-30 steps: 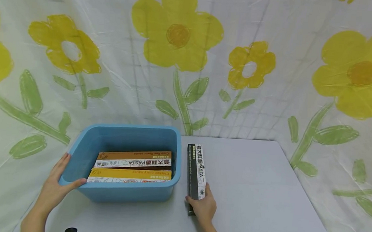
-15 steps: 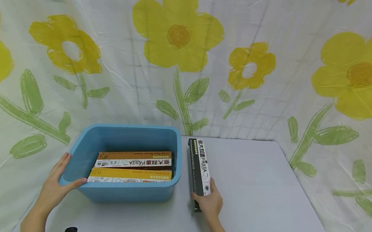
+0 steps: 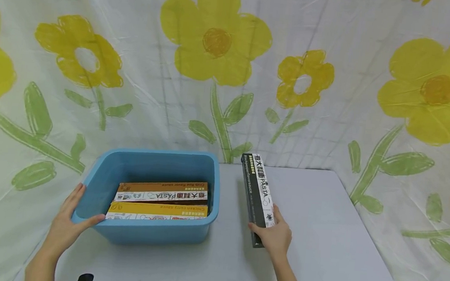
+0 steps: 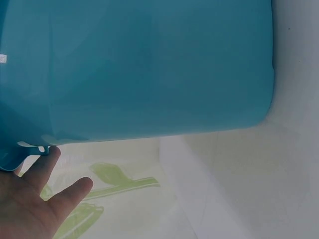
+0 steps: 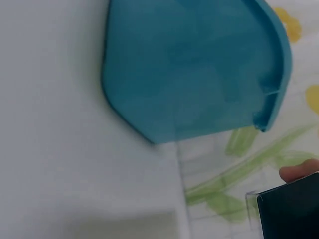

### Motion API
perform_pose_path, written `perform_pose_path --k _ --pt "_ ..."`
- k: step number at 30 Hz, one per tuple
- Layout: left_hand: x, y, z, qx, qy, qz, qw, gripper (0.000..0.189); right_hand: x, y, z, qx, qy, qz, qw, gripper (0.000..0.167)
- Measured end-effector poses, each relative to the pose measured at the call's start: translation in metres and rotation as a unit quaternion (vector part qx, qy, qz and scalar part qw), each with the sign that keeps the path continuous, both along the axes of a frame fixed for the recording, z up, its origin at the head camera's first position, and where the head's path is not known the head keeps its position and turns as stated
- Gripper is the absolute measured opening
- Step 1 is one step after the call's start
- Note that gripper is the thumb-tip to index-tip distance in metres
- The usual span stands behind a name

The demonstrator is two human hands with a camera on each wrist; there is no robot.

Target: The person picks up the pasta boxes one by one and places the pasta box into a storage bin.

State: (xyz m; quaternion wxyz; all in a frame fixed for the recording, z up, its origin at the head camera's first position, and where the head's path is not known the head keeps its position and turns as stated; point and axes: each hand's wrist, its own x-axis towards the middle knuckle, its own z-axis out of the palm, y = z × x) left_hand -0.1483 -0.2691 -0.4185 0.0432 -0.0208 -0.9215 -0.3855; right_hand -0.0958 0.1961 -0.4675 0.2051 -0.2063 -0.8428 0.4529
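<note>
My right hand (image 3: 275, 237) grips the near end of a long black-and-white pasta box (image 3: 258, 191), labelled black pepper flavor sauce. It is held above the table, tilted with its far end to the left. In the right wrist view only a dark end of the pasta box (image 5: 291, 211) and a fingertip (image 5: 299, 170) show. Over at the left, my left hand (image 3: 65, 225) rests spread at the near-left corner of a blue plastic bin (image 3: 150, 231). Its thumb lies on the front rim, its fingers along the left side. Inside lie a brown pasta box (image 3: 165, 188) and a yellow pasta box (image 3: 160, 209).
The bin stands on a white table (image 3: 315, 209). A flower-printed sheet (image 3: 352, 80) hangs behind the table and along its sides. Small black objects (image 3: 85, 280) poke in at the bottom edge of the head view.
My right hand has moved right and away from me with the black pasta box, lifting it off the table and away from the bin. The left hand and bin have stayed put.
</note>
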Motion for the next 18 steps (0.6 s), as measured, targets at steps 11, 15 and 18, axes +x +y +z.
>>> perform_pose_path --k 11,15,18 --pt "0.001 -0.001 0.000 0.004 0.008 -0.001 1.0000 0.099 -0.002 0.017 0.052 -0.039 -0.002 0.104 0.9938 0.092" --pt "0.001 -0.001 -0.001 0.004 0.010 -0.002 0.9999 0.099 -0.010 0.022 0.071 -0.088 0.003 0.172 0.9811 0.092" --pt "0.001 -0.002 -0.002 0.004 0.015 -0.005 0.9999 0.099 -0.019 0.025 0.082 -0.111 0.004 0.227 0.9675 0.092"
